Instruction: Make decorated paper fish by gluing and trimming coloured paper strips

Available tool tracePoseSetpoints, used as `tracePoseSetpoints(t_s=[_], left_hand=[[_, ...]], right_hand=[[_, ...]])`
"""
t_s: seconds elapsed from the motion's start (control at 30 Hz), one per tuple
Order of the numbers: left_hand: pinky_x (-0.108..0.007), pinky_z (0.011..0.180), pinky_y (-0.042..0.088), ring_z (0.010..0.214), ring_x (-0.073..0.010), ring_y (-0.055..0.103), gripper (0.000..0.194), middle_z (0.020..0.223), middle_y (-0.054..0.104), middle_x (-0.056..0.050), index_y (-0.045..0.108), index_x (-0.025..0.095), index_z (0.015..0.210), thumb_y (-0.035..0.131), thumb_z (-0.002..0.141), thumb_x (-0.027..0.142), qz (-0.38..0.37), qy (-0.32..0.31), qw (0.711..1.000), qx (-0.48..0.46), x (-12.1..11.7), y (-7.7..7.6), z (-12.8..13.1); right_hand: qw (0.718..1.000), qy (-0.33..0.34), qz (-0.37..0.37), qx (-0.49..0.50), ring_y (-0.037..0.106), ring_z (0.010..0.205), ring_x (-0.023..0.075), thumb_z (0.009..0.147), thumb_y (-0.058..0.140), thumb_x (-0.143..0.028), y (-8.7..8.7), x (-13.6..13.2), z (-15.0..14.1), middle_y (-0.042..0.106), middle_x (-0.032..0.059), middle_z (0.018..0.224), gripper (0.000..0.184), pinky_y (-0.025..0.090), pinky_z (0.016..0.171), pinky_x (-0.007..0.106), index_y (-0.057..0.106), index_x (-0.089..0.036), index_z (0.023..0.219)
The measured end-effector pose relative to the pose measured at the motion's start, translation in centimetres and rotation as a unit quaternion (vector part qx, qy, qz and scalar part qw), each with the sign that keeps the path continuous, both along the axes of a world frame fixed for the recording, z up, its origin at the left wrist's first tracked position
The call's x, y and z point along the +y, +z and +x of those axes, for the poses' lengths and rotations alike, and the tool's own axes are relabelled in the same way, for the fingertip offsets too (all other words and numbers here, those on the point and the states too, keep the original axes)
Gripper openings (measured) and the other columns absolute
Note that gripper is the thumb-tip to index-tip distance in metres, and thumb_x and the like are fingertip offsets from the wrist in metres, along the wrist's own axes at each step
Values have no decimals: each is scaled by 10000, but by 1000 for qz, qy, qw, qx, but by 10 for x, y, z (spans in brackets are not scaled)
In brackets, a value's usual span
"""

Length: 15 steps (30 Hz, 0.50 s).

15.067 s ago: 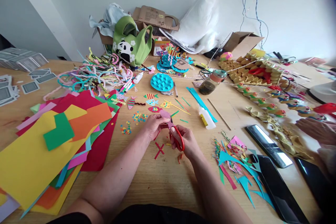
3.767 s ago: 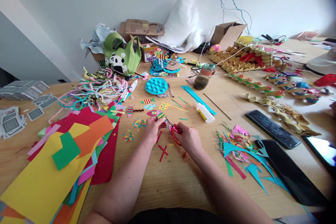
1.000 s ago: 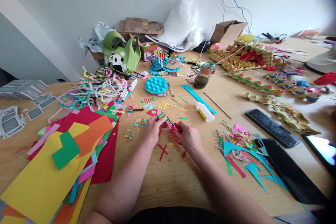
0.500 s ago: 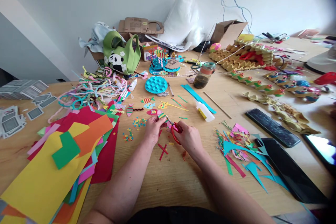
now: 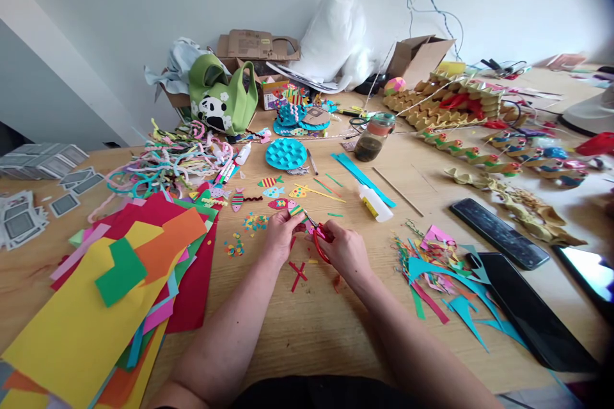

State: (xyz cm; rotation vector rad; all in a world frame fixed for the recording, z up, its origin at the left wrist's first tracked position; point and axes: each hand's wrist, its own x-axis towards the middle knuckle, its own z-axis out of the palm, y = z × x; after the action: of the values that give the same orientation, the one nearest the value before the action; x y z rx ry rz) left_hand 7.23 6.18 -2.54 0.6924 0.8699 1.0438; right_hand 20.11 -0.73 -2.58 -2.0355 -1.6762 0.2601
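My left hand (image 5: 282,234) pinches a small striped paper fish (image 5: 296,211), partly hidden by the fingers. Red-handled scissors (image 5: 318,244) are in my right hand (image 5: 348,246), their blades pointing at the striped piece. Just beyond my hands lie several paper fish, among them a pink fish (image 5: 279,204), a yellow spotted fish (image 5: 298,191) and a light blue fish (image 5: 273,192). Red paper strips (image 5: 298,276) cross on the table below my hands. Small paper dots (image 5: 254,222) are scattered left of my left hand.
Coloured paper sheets (image 5: 77,307) are stacked at left, with pipe cleaners (image 5: 177,163) behind. Beyond my hands are a blue round scalloped piece (image 5: 286,154), a glue bottle (image 5: 375,203) and a jar (image 5: 375,137). Paper scraps (image 5: 434,268) and phones (image 5: 499,232) lie at right.
My hands and the scissors stay in nearly the same place. The whole view has shifted very slightly; nothing has been picked up or let go.
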Motion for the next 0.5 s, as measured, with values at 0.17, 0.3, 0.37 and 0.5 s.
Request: tracePoseSetpoints(t_s=[0.17, 0.3, 0.37, 0.5], left_hand=[[-250, 573, 469, 522, -107, 563, 243, 604, 650, -7, 671, 130, 655, 805, 517, 280, 1, 1, 1000, 3, 0, 1, 0], [-249, 571, 477, 524, -107, 565, 253, 604, 647, -8, 668, 128, 662, 807, 523, 287, 2, -4, 1000, 1, -1, 2, 1], [-248, 576, 480, 538, -109, 572, 264, 621, 652, -10, 671, 128, 683, 810, 527, 288, 3, -8, 1000, 1, 0, 2, 0], [-248, 579, 481, 551, -107, 572, 275, 655, 652, -6, 669, 139, 710, 810, 538, 301, 8, -7, 1000, 4, 2, -1, -1]], right_hand=[[1000, -4, -5, -7, 500, 488, 126, 831, 505, -540, -1, 0, 0, 622, 6, 589, 348, 223, 498, 237, 575, -220, 711], [1000, -8, -10, -22, 504, 492, 127, 836, 503, -533, 0, 0, 0, 620, 4, 586, 344, 210, 496, 237, 564, -222, 701], [999, -11, -12, -30, 505, 493, 127, 839, 503, -522, 1, 0, 0, 620, 4, 584, 338, 205, 496, 238, 560, -221, 694], [999, -14, -13, -38, 505, 493, 125, 839, 508, -508, 2, 0, 0, 624, 1, 586, 326, 202, 497, 238, 555, -220, 693]])
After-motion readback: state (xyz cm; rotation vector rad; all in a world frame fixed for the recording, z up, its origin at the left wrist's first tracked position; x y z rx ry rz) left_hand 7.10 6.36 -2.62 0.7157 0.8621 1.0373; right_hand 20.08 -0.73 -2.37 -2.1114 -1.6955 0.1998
